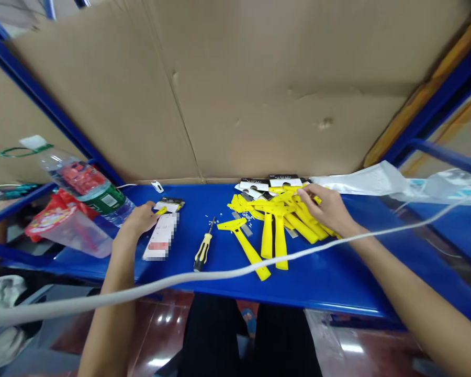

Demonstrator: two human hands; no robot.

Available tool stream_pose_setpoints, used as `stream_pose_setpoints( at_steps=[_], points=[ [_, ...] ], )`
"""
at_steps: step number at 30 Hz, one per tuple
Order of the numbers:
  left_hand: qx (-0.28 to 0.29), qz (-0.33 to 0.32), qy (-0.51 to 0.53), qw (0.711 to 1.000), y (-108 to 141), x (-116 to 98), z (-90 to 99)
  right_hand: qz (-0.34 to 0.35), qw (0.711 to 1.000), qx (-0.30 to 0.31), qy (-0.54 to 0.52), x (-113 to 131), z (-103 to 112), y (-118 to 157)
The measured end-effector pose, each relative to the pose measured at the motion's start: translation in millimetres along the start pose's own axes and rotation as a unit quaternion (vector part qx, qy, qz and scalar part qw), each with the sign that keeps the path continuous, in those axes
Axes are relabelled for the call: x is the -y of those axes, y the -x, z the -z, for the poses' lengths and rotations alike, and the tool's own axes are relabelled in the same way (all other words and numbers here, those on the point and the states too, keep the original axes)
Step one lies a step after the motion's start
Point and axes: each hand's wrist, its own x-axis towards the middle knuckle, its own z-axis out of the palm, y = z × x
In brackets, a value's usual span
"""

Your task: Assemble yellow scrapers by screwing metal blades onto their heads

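Note:
My left hand (142, 217) is at the left of the blue table, its fingers closed around a small yellow piece (161, 211), beside a phone (161, 238) with a lit screen. My right hand (325, 205) reaches over the right side of a pile of yellow scraper-like handles (304, 220); its fingers are bent against the pile, and what they grip is too small to tell. Nearer the front lie several separate yellow handles (251, 254). A screwdriver (203, 251) with a cream and black handle rests between the phone and the handles. Small screws (246, 217) and metal blades are scattered beside the pile.
Black-and-white packets (284, 180) lie behind the pile. A large bottle (90, 183) and a pink plastic cup (74, 230) stand tilted at the left. Clear plastic bags (361, 179) lie back right. A white cable (220, 273) crosses in front of the view. Cardboard (259, 94) walls the back.

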Motion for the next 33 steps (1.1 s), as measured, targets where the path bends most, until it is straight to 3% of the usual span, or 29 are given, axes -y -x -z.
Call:
stream_pose_setpoints(
  at_steps=[4, 8, 11, 13, 14, 17, 20, 22, 24, 26, 28, 33],
  points=[
    [-0.016, 0.005, 0.013, 1.000, 7, -12, 12.0, -0.007, 1.000, -0.007, -0.007, 6, 3, 0],
    [-0.107, -0.027, 0.034, 0.993, 20, -24, 38.8, -0.010, 0.999, -0.034, -0.004, 0, 5, 0],
    [-0.195, -0.063, 0.073, 0.976, 28, -47, 59.7, -0.011, 0.998, -0.065, -0.001, -4, 6, 0],
    [-0.303, -0.134, 0.241, 0.912, 32, -75, 66.0, -0.008, 0.997, -0.083, 0.000, 2, 7, 1],
    [-0.315, -0.161, 0.338, 0.872, 35, -93, 65.9, -0.005, 0.996, -0.088, -0.003, 9, 7, 1],
    [-0.210, -0.219, 0.586, 0.752, 42, -152, 55.1, 0.010, 0.997, -0.065, -0.042, 47, 5, -1],
    [-0.067, -0.216, 0.727, 0.648, 47, -204, 39.9, 0.018, 0.993, 0.027, -0.112, 96, -6, -7],
    [0.006, -0.202, 0.789, 0.580, 49, -225, 33.0, 0.010, 0.982, 0.090, -0.168, 121, -20, -12],
    [0.053, -0.190, 0.821, 0.536, 49, -235, 28.9, -0.007, 0.967, 0.124, -0.223, 135, -37, -18],
    [0.078, -0.180, 0.833, 0.517, 49, -236, 25.7, -0.048, 0.952, 0.131, -0.274, 140, -53, -23],
    [0.092, -0.184, 0.829, 0.520, 50, -231, 21.8, -0.098, 0.927, 0.118, -0.341, 140, -64, -28],
    [0.098, -0.234, 0.773, 0.581, 49, -203, 14.4, -0.150, 0.868, 0.098, -0.463, 143, -68, -42]
  ],
)
